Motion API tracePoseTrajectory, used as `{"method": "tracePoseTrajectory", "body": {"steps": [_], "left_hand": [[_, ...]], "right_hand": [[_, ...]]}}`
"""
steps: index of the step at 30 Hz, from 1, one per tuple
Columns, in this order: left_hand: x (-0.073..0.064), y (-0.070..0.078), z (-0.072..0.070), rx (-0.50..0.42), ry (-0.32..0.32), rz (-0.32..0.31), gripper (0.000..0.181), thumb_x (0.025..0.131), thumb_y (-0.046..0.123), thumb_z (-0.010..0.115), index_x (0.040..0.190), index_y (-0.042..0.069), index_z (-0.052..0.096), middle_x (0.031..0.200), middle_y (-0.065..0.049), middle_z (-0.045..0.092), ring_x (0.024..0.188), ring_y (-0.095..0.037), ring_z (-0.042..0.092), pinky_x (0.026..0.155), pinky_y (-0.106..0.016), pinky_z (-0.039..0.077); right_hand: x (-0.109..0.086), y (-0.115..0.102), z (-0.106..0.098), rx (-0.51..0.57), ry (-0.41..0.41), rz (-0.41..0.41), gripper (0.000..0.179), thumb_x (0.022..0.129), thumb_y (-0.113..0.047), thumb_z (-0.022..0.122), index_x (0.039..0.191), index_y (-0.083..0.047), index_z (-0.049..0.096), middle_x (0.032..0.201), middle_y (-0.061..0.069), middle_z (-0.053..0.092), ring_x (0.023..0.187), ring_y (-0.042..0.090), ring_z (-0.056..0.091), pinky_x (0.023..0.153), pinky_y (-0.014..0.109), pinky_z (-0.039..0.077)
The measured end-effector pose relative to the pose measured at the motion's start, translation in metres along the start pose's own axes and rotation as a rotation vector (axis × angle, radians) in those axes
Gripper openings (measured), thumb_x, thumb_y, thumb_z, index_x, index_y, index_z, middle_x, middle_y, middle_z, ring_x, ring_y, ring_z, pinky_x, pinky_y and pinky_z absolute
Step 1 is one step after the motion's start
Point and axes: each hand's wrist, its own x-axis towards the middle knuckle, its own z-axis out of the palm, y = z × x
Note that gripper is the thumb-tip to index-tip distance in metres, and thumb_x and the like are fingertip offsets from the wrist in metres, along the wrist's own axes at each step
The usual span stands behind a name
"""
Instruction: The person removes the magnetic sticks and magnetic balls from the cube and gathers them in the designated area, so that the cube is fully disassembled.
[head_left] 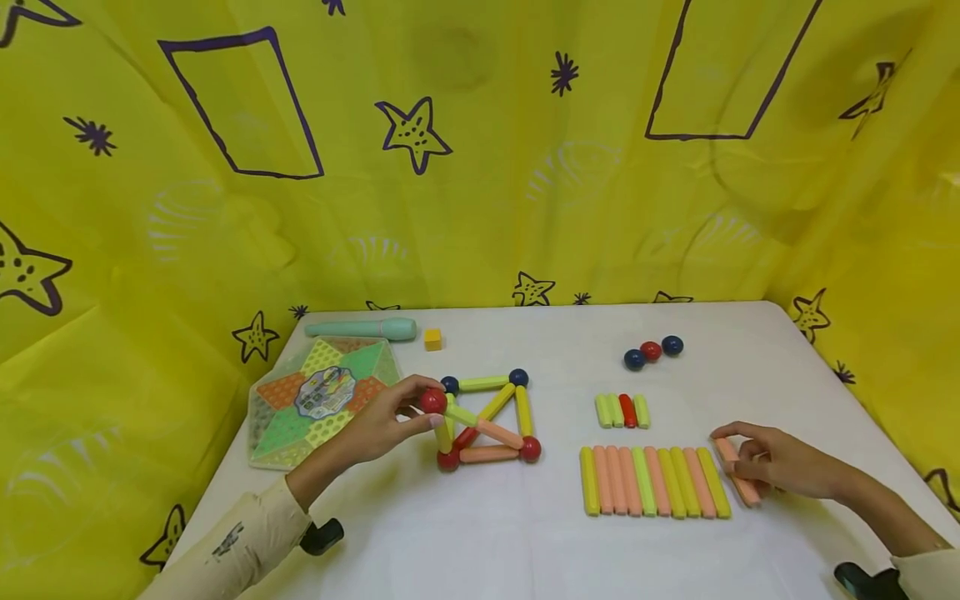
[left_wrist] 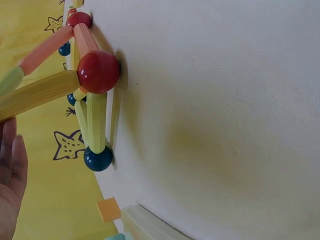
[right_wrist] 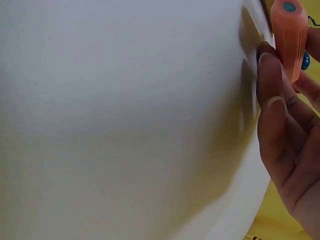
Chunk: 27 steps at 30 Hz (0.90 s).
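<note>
My left hand (head_left: 392,422) holds a red ball (head_left: 432,401) between thumb and fingers, at the raised corner of a frame built of sticks and balls. Yellow, light green, red and salmon sticks, such as the yellow stick (left_wrist: 42,92), join red and dark blue balls; one red ball (left_wrist: 99,71) rests on the table. My right hand (head_left: 783,462) pinches a salmon stick (head_left: 737,473), lifted slightly beside the right end of a row of sticks. In the right wrist view the stick (right_wrist: 291,37) shows a bluish disc in its end.
Yellow, salmon and green long sticks (head_left: 652,482) lie in a row. Short green and red sticks (head_left: 622,411) lie behind them, then loose balls (head_left: 651,351). At the back left are a patterned hexagonal box (head_left: 326,392), a yellow cube (head_left: 432,339) and a mint-green cylinder (head_left: 360,328).
</note>
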Motion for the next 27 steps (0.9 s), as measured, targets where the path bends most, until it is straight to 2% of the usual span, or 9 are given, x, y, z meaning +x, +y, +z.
{"method": "tracePoseTrajectory", "body": {"steps": [3,7,13,16,19,20,23,24,27], "left_hand": [[-0.001,-0.0009,-0.0004,-0.007,0.003,0.002,0.041,0.094,0.02,0.072,0.13,0.006,0.058,0.111,-0.006,0.068,0.099,-0.016,0.065,0.087,-0.026,0.054],[-0.0026,-0.0009,-0.0006,-0.009,0.005,0.015,0.042,0.094,0.019,0.072,0.13,0.002,0.057,0.111,-0.008,0.068,0.097,-0.015,0.065,0.086,-0.026,0.055],[-0.0039,-0.002,-0.0002,-0.009,0.01,0.034,0.04,0.094,0.018,0.072,0.129,0.003,0.058,0.11,-0.009,0.068,0.096,-0.014,0.065,0.085,-0.027,0.055],[-0.004,-0.0029,-0.0007,-0.004,0.012,0.033,0.04,0.094,0.018,0.072,0.129,0.004,0.058,0.109,-0.007,0.068,0.096,-0.014,0.065,0.085,-0.027,0.055],[-0.0037,-0.0021,-0.0015,-0.006,0.01,0.034,0.041,0.094,0.018,0.072,0.13,0.003,0.058,0.11,-0.007,0.068,0.097,-0.015,0.065,0.086,-0.027,0.055],[-0.0035,-0.002,-0.0016,-0.004,0.011,0.035,0.041,0.094,0.018,0.072,0.13,0.004,0.058,0.11,-0.007,0.068,0.098,-0.015,0.065,0.086,-0.027,0.055],[-0.0023,-0.0008,-0.0015,-0.001,0.008,0.035,0.04,0.094,0.018,0.072,0.13,0.004,0.058,0.111,-0.008,0.068,0.098,-0.017,0.065,0.087,-0.028,0.055],[-0.002,-0.0004,-0.0012,-0.002,0.007,0.038,0.04,0.094,0.018,0.072,0.129,0.004,0.058,0.111,-0.009,0.068,0.098,-0.017,0.065,0.087,-0.028,0.055],[-0.0013,0.0002,-0.0001,0.004,0.01,0.046,0.04,0.094,0.017,0.072,0.129,0.004,0.058,0.11,-0.008,0.068,0.098,-0.016,0.065,0.087,-0.028,0.055]], "right_hand": [[0.0004,-0.0008,0.0029,-0.028,0.005,0.011,0.04,0.102,-0.007,0.054,0.135,0.012,0.041,0.077,-0.003,0.061,0.055,0.012,0.055,0.048,0.026,0.044],[0.0022,-0.0028,0.0049,-0.048,-0.017,0.015,0.043,0.102,-0.008,0.055,0.136,0.014,0.041,0.079,-0.001,0.062,0.057,0.013,0.057,0.049,0.027,0.046],[0.0044,-0.0028,0.005,-0.033,-0.07,0.019,0.046,0.102,-0.008,0.055,0.139,0.014,0.04,0.086,0.001,0.06,0.063,0.015,0.058,0.053,0.026,0.048],[0.0044,-0.0009,0.0046,-0.008,-0.099,-0.022,0.048,0.101,-0.005,0.055,0.144,0.008,0.038,0.087,0.001,0.061,0.064,0.017,0.059,0.054,0.026,0.048],[0.0035,0.0016,0.0041,0.017,-0.11,-0.055,0.052,0.101,-0.002,0.055,0.15,-0.008,0.04,0.088,0.003,0.062,0.064,0.019,0.058,0.053,0.027,0.048],[0.0029,0.002,0.0036,0.02,-0.105,-0.058,0.054,0.101,-0.002,0.054,0.151,-0.016,0.04,0.088,0.003,0.063,0.064,0.019,0.058,0.052,0.027,0.048],[0.0012,0.0006,0.0007,0.003,-0.077,-0.057,0.051,0.102,-0.002,0.052,0.148,-0.022,0.043,0.088,0.005,0.065,0.063,0.02,0.058,0.051,0.027,0.047],[0.0008,-0.0003,-0.0007,-0.012,-0.062,-0.061,0.05,0.102,-0.002,0.052,0.147,-0.023,0.044,0.088,0.005,0.065,0.063,0.02,0.058,0.051,0.027,0.047],[0.0011,-0.0067,-0.0046,-0.073,-0.014,-0.093,0.044,0.102,-0.001,0.052,0.144,-0.013,0.047,0.087,0.004,0.067,0.062,0.019,0.058,0.051,0.027,0.047]]}}
